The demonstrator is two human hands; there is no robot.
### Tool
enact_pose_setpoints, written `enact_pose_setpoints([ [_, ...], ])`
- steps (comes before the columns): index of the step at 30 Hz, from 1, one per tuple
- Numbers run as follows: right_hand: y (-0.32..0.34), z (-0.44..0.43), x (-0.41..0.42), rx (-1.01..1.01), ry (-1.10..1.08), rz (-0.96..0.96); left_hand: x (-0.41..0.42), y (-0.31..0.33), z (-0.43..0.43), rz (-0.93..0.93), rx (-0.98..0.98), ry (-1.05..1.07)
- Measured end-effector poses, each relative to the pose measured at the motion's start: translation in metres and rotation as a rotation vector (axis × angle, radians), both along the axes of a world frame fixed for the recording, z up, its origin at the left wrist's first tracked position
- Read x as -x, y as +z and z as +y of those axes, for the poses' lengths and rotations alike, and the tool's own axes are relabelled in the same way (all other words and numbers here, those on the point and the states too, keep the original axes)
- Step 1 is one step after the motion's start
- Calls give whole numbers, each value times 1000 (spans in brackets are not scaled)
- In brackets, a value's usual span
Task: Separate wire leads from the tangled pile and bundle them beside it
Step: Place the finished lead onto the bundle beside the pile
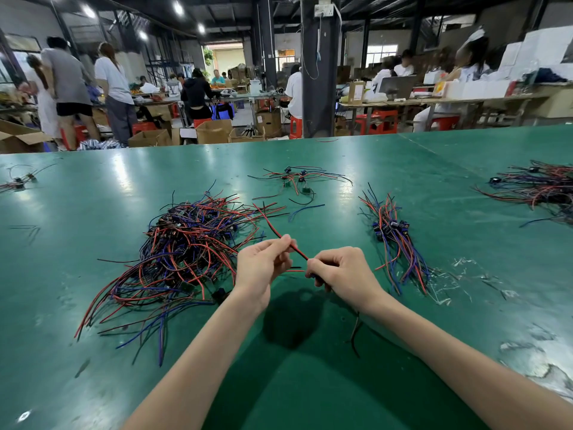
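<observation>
Now L grip (260, 270) & R grip (342, 271) each pinch one red/blk wire lead (299, 252), straight btwn them.

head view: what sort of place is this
Probably an electronics assembly workshop: a tangled pile of wire leads on a long green table, a sorted bundle beside it, and people working among cardboard boxes behind.

Left: tangled pile of red, black, blue wire leads (186, 249); right: aligned lead bundle (391, 231); between, raised: red-and-black lead (300, 252).
</observation>
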State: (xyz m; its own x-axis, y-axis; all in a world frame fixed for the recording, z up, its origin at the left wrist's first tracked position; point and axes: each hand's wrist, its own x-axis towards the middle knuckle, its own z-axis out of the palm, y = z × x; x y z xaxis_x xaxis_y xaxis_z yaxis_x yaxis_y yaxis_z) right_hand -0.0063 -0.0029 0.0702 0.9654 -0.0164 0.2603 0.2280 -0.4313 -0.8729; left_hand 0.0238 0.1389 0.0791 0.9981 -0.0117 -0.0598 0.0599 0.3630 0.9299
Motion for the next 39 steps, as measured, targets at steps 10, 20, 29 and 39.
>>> enact_pose_setpoints([
  [10,-3,-1,-1,50,19,6,-13,6,24,44,145,168],
  [20,-11,-8,-5,157,-55,-32,-15,-2,21,47,52,201],
  [29,-13,-6,-5,224,-64,-58,-15,0,22,88,154,245],
  [39,-10,-5,-4,268,-68,-73,-14,1,18,-15,108,301],
])
